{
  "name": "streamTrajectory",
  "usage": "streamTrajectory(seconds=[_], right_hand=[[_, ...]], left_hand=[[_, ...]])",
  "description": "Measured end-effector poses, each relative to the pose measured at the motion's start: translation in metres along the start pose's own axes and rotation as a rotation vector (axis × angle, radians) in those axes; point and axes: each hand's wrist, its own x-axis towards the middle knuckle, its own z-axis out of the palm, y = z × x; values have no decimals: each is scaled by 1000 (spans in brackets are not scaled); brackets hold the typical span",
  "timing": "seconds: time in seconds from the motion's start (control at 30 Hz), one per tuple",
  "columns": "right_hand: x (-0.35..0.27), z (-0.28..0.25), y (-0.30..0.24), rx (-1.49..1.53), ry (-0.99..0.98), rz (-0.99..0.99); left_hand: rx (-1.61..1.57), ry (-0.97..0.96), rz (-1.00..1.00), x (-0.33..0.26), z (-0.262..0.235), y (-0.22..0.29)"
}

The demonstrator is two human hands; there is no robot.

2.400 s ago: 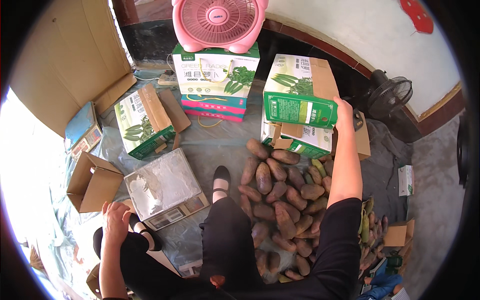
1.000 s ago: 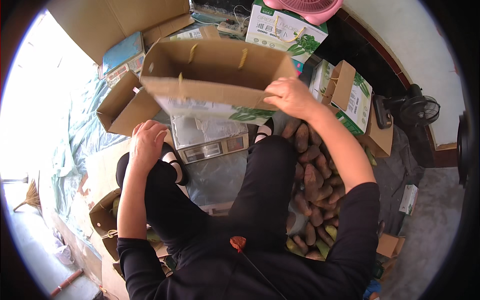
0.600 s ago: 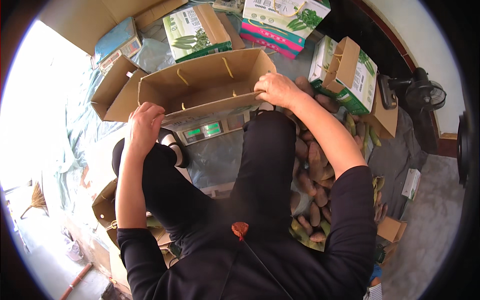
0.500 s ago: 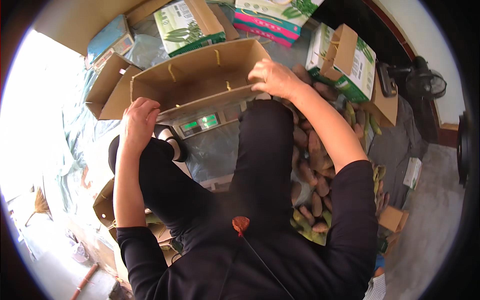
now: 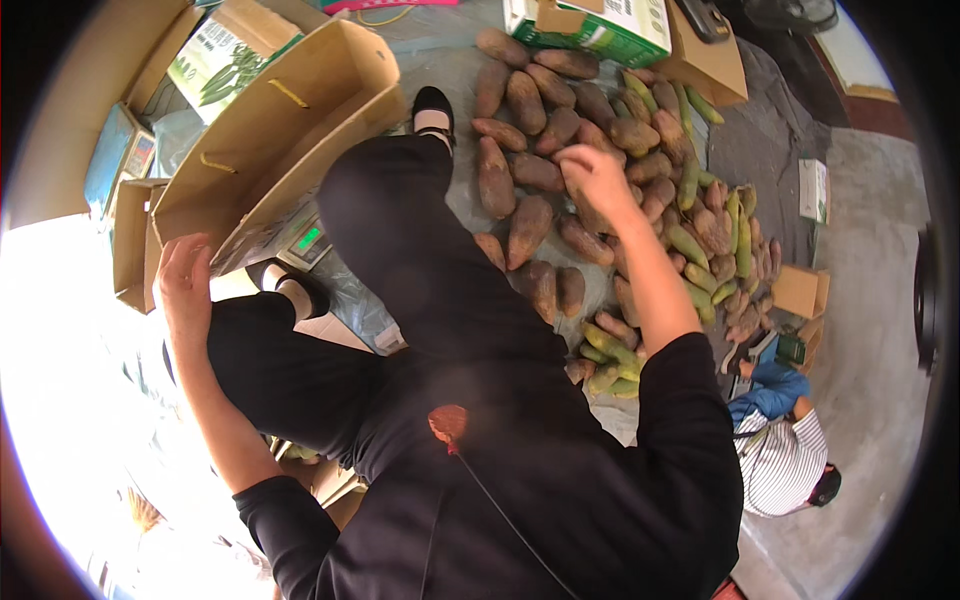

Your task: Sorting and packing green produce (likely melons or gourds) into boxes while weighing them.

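Note:
A long open cardboard box with yellow cord handles lies at the left, partly over a scale with a lit green display. My left hand is at the box's near left corner, fingers bent over its edge. To the right, many brown, elongated vegetables lie spread on the ground sheet, mixed with longer green ones. My right hand is above this pile, fingers slightly bent and apart, close to a brown vegetable. I see nothing held in it.
A printed white-and-green carton stands behind the pile, beside a plain cardboard box. Another printed carton is at the back left. At the lower right a person in a striped shirt sits near small boxes.
My right hand has left the box's rim and moved over the brown vegetables. The view has turned right, so the box appears farther left. My left hand stays at the box's corner.

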Motion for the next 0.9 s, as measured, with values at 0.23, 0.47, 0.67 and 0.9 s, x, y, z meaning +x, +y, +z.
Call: streamTrajectory(seconds=[0.23, 0.47, 0.67, 0.9], right_hand=[[-170, 86, 121, -142, -203, 296], [-245, 135, 119, 24, -364, 402], [-229, 125, 118, 131, -292, 693], [-175, 86, 141, -199, 90, 542]], left_hand=[[148, -56, -32, -1, 4, -5], [178, -64, 47, 1, 11, -19], [184, -80, 22, -3, 10, -18], [210, -105, 8, -1, 9, -12]])
